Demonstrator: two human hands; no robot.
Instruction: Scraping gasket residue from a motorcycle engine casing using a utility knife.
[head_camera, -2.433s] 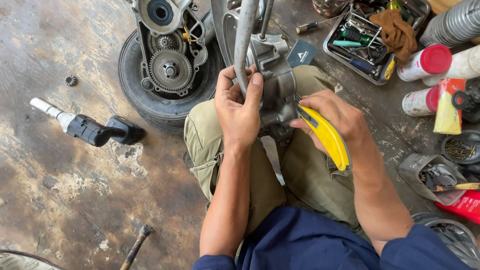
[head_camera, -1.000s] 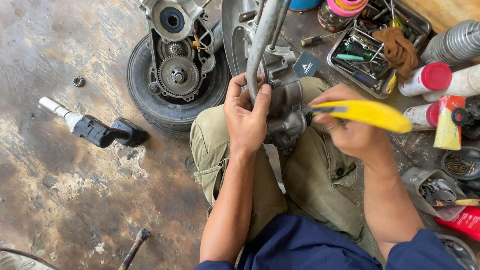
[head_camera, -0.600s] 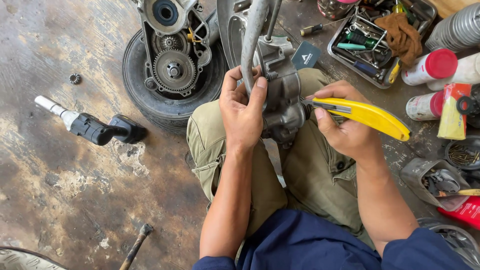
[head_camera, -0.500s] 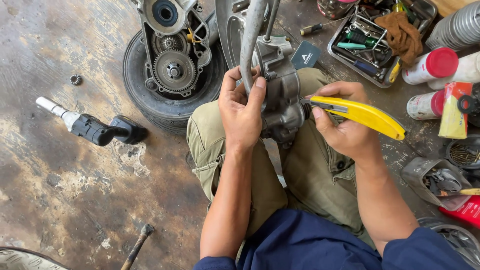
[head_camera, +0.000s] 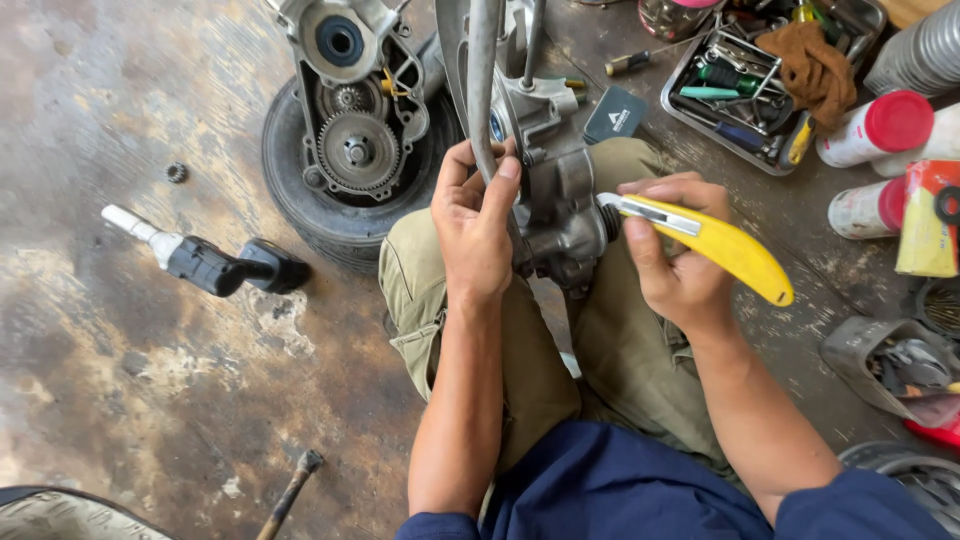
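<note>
My left hand (head_camera: 475, 230) grips a grey metal tube (head_camera: 482, 70) that rises from a grey cast-metal engine part (head_camera: 562, 215) resting on my lap. My right hand (head_camera: 672, 262) holds a yellow utility knife (head_camera: 718, 243). Its blade tip touches the right side of the metal part, near a round port. The part sits between both hands, over my olive trousers (head_camera: 520, 360).
A small wheel with an open gear case (head_camera: 350, 140) lies ahead on the stained concrete floor. A black tool with a white tip (head_camera: 205, 262) lies to the left. A metal tray of tools (head_camera: 760, 80), spray cans (head_camera: 880, 125) and containers crowd the right.
My right hand turned the yellow knife from pointing down to pointing left, then brought its tip onto the metal part. My left hand kept its grip on the tube.
</note>
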